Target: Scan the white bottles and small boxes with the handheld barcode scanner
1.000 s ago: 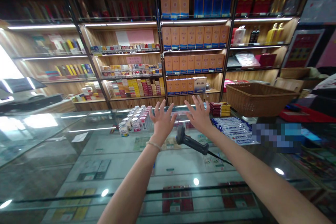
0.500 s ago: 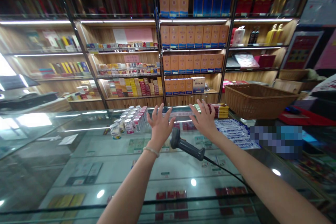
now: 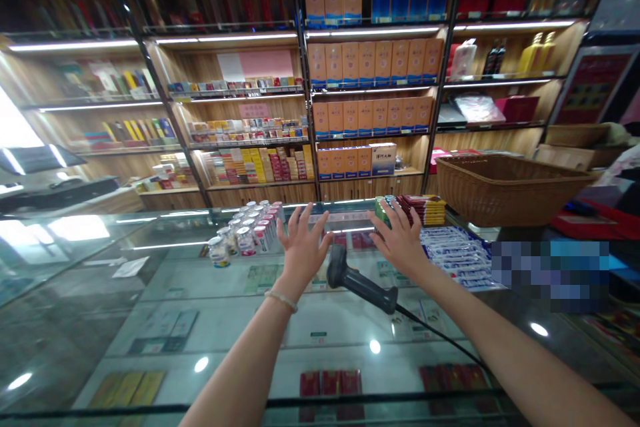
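My left hand (image 3: 301, 247) is stretched out over the glass counter (image 3: 220, 310), fingers spread, holding nothing. To its left stand several small lidded containers (image 3: 246, 239) in rows. My right hand (image 3: 400, 243) is also spread and holds nothing. Just beyond its fingers are green-and-white packs (image 3: 384, 205) and a stack of red and yellow packs (image 3: 424, 209), partly hidden by the fingers. Between my hands, a little nearer to me, lies a dark barcode scanner (image 3: 363, 285) with its cable running to the lower right. Rows of blue-and-white packets (image 3: 457, 257) lie right of my right hand.
A brown wicker basket (image 3: 510, 197) sits at the right behind the packets. Shelves with orange boxes (image 3: 373, 63) and small packs line the far wall. Flat red packs (image 3: 331, 392) show under the glass. A white paper (image 3: 132, 267) is at the left.
The view has shifted slightly. My right hand sits a little further right and lower, with more of the green-and-white packs showing. Both hands stay spread; the scanner still lies between them.
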`<state>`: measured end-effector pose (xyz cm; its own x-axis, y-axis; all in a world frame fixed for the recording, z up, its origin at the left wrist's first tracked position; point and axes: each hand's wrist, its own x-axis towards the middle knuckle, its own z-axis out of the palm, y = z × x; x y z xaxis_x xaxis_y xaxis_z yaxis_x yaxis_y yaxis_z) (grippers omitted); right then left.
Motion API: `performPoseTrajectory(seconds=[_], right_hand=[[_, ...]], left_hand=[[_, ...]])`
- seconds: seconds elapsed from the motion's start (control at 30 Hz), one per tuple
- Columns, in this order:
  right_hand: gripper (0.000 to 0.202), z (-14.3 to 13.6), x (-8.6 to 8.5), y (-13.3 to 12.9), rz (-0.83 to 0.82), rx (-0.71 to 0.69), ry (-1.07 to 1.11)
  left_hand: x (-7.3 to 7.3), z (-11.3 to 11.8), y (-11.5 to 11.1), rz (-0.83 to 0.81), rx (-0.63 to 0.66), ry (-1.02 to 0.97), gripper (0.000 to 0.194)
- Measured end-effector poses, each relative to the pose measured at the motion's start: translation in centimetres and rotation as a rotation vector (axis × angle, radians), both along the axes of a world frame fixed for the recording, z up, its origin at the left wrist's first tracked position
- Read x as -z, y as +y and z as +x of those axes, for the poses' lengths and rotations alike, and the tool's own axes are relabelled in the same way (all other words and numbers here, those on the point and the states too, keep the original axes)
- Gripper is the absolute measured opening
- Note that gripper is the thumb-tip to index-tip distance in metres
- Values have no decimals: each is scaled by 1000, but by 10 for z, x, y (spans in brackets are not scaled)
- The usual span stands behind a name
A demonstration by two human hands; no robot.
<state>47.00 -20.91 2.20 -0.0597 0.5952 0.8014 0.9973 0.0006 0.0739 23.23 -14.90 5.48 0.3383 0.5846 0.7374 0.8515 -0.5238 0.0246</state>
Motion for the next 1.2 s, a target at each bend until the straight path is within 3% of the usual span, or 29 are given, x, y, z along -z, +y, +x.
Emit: performPoseTrajectory(seconds=[0.73,1.03,1.2], right_hand=[[48,44,-1,-2,50,149,110],[49,56,0,2,9,155,112],[52,60,-8,3,-41,137,70]], left_hand=[[2,17,-5,2,66,7,42],[-18,38,-8,-18,109,26,43],[-35,63,-7,-102,119,125,51]])
